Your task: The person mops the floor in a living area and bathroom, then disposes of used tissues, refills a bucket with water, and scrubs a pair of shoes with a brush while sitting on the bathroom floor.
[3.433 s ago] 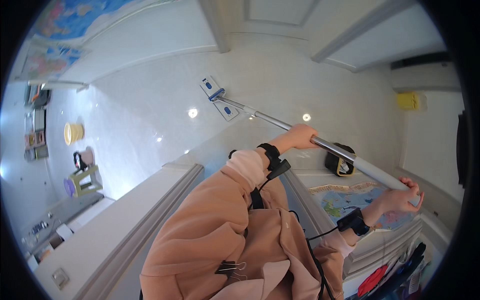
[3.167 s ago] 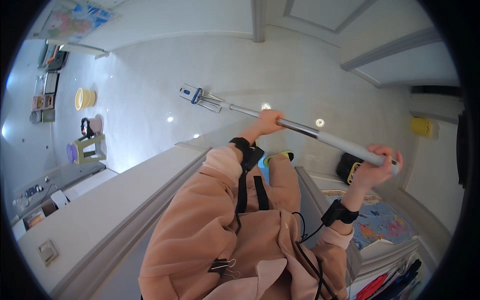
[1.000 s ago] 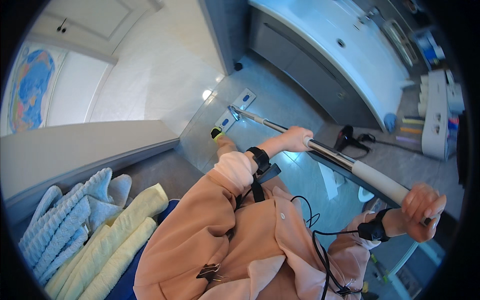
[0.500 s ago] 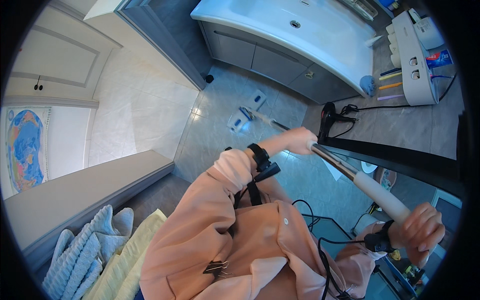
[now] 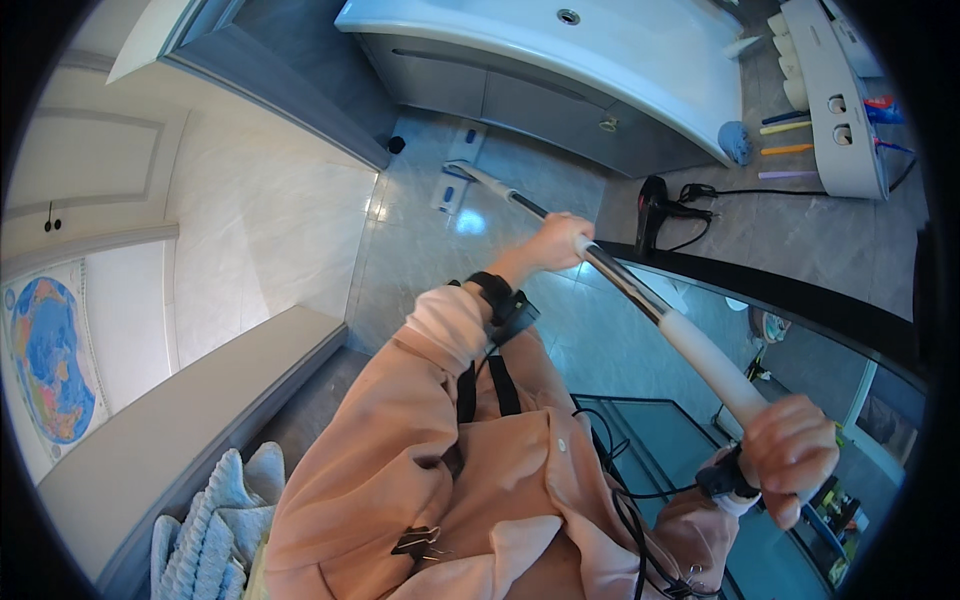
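A flat mop (image 5: 640, 295) with a silver and white pole runs slantwise across the view. Its white and blue head (image 5: 449, 192) lies on the shiny tiled floor, close to the foot of the grey washbasin cabinet. Midway along the pole, my left hand (image 5: 560, 241) is closed around the shaft. My right hand (image 5: 792, 447) is wrapped over the top end of the white grip. Black straps with small devices circle both wrists.
A white basin (image 5: 640, 60) tops the grey cabinet (image 5: 430, 75). On the counter at right lie a black hair dryer (image 5: 652, 215), several toothbrushes and a white holder (image 5: 835, 90). A low wall (image 5: 200, 430) and a blue towel (image 5: 215, 525) are at left; a glass panel (image 5: 640, 440) stands by my right arm.
The mop head has slid away from me and to the left, toward the cabinet's left end. Both hands have moved left with the pole. My view has shifted too.
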`<state>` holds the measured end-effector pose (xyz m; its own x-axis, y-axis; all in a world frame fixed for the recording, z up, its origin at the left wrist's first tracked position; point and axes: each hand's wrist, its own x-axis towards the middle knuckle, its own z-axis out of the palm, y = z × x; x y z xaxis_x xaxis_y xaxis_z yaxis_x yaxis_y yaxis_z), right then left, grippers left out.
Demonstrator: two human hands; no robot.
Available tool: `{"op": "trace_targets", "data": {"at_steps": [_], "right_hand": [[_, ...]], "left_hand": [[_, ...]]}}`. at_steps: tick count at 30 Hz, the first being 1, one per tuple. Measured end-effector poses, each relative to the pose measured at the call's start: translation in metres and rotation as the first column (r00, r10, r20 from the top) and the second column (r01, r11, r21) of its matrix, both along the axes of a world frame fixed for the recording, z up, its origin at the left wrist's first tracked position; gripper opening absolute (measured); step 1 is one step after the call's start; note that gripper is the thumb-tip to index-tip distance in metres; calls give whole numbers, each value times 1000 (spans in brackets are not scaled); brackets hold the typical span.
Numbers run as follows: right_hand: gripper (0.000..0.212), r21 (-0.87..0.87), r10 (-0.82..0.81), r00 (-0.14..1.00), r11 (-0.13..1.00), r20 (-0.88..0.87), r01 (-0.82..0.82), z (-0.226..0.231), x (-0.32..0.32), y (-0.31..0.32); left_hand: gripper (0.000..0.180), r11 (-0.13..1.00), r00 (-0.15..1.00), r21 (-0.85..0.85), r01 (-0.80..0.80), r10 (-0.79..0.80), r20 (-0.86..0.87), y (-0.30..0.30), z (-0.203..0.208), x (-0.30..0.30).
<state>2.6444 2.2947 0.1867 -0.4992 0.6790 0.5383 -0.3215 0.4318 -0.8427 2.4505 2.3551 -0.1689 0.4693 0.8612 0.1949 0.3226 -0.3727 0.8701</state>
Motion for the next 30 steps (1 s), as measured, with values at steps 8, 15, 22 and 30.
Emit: {"op": "trace_targets", "data": {"at_steps": [8, 15, 22, 30], "right_hand": [[26, -81, -697, 714, 710, 67, 700, 36, 38, -75], [24, -61, -989, 142, 140, 38, 988, 52, 54, -136], [31, -62, -975, 199, 194, 98, 979, 44, 85, -190], [11, -101, -667, 744, 743, -37, 661, 18, 65, -142]], "left_hand": [[33, 977, 967, -153, 149, -111, 231, -36, 14, 119], [33, 692, 763, -365, 623, -641, 87, -76, 48, 119], [38, 426, 537, -470, 773, -833, 129, -119, 62, 97], [37, 750, 801, -376, 544, -597, -30, -110, 34, 15]]}}
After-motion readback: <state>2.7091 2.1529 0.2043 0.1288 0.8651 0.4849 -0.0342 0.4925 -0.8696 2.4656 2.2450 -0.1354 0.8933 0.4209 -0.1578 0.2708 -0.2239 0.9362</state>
